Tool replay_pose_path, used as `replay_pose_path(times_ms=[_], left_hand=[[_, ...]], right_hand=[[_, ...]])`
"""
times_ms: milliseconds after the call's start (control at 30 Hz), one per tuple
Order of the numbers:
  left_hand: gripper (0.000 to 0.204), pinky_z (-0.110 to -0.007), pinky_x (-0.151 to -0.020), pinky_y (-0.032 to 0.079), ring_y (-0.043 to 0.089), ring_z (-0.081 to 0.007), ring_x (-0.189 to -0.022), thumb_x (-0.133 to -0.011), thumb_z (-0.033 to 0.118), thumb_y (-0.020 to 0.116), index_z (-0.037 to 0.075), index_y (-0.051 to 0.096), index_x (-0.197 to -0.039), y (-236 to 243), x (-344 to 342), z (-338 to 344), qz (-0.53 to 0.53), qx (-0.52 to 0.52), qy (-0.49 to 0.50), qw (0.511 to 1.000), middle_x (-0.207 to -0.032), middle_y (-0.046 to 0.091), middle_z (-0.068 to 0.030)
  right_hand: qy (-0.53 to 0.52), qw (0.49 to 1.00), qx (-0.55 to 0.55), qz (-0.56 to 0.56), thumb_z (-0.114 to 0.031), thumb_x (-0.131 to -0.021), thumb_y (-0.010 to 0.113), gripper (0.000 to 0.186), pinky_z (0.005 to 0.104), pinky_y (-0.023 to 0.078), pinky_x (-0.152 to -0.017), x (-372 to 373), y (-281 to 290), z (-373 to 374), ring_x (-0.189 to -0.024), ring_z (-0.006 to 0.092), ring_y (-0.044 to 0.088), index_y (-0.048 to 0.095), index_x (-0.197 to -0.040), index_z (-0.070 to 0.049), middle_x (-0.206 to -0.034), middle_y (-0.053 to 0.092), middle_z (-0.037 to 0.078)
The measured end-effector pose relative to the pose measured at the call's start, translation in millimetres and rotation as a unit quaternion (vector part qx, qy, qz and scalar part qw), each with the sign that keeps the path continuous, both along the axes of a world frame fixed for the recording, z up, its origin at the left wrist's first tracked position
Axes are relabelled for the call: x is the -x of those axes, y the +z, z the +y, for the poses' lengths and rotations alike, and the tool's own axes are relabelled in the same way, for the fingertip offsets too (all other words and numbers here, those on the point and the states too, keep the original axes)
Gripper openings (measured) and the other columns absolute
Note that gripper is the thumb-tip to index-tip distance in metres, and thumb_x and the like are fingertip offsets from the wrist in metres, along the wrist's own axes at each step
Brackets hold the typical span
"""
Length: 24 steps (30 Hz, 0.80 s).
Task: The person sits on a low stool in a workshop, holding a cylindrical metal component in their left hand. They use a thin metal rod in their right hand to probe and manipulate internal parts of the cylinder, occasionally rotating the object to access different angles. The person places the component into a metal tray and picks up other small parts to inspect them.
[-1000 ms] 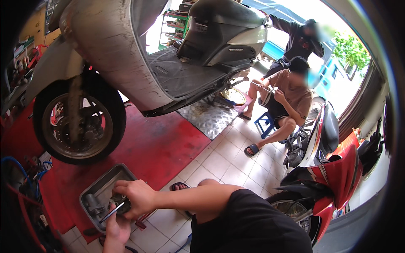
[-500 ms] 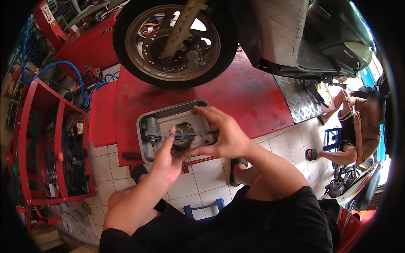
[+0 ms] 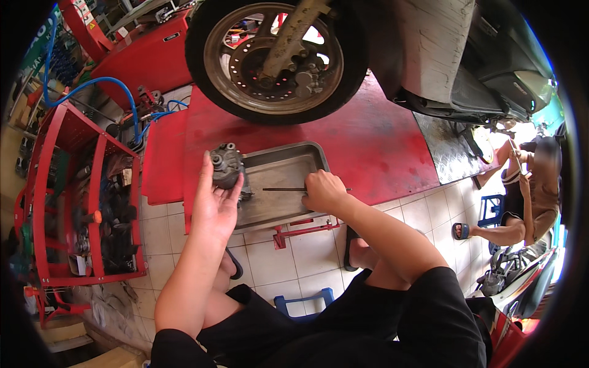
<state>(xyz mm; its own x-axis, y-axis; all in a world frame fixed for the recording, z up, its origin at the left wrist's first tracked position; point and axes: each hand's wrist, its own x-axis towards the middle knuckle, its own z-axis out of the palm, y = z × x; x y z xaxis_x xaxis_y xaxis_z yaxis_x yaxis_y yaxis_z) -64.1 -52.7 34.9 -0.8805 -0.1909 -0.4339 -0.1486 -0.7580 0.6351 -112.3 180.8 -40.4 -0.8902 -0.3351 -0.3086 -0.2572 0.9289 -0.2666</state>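
My left hand (image 3: 216, 207) is closed around a grey metal engine part (image 3: 226, 164), a rounded housing with small bosses. It is raised over the left end of a shallow metal tray (image 3: 320, 153) and hides most of the other metal piece lying there. A thin dark rod (image 3: 282, 189) is gripped in my right hand (image 3: 325, 191), above the tray's right side. The rod points left, roughly level, and its far end shows no clear shape. The fingers of the right hand are curled in a fist.
The tray rests on a red lift platform (image 3: 380, 147) below a scooter's front wheel (image 3: 276, 110). A red tool rack (image 3: 98, 202) stands left, with a blue hose (image 3: 132, 104) behind it. At right sits a person (image 3: 543, 184); a blue stool (image 3: 305, 300) is below me.
My left hand has lifted the engine part up and left, away from the tray's middle. My right hand has closed on the rod and no longer faces the left hand with fingers spread.
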Motion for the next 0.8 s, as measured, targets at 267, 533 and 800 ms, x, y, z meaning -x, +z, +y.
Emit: replay_pose_path(times_ms=[267,533,800], left_hand=[[0.055,-0.041,-0.109,0.046,0.053,-0.025,-0.123,-0.092,0.039,0.071,0.003,0.053,-0.13,-2.3,-12.8,4.2,0.041,-0.011,-0.08,0.996,-0.131,0.056,-0.0113],[0.05,-0.042,-0.109,0.044,0.055,-0.0253,-0.123,-0.096,0.041,0.065,0.008,0.054,-0.131,-11.7,-16.9,3.9,0.105,0.033,-0.144,0.983,-0.13,0.06,-0.0093],[0.059,-0.043,-0.108,0.044,0.054,-0.0371,-0.124,-0.095,0.049,0.063,0.005,0.052,-0.133,-5.4,-14.1,7.9,0.13,-0.062,-0.185,0.972,-0.131,0.058,-0.0181]], right_hand=[[-0.013,1.0,-0.011,-0.013,-0.004,-0.074,0.069,0.011,0.0448,0.059,-0.078,2.3,-17.9,-7.2,-0.092,0.0387,0.071,0.072,-0.083,0.001,-0.093,0.071,0.022],[-0.022,0.999,0.037,0.002,-0.006,-0.074,0.068,0.013,0.0456,0.058,-0.081,6.5,-25.6,-1.2,-0.091,0.0403,0.07,0.072,-0.084,0.002,-0.092,0.07,0.025],[-0.075,0.964,0.253,0.029,-0.017,-0.069,0.072,0.02,0.0401,0.057,-0.077,30.8,12.8,31.1,-0.083,0.0337,0.071,0.075,-0.082,-0.002,-0.082,0.072,0.02]])
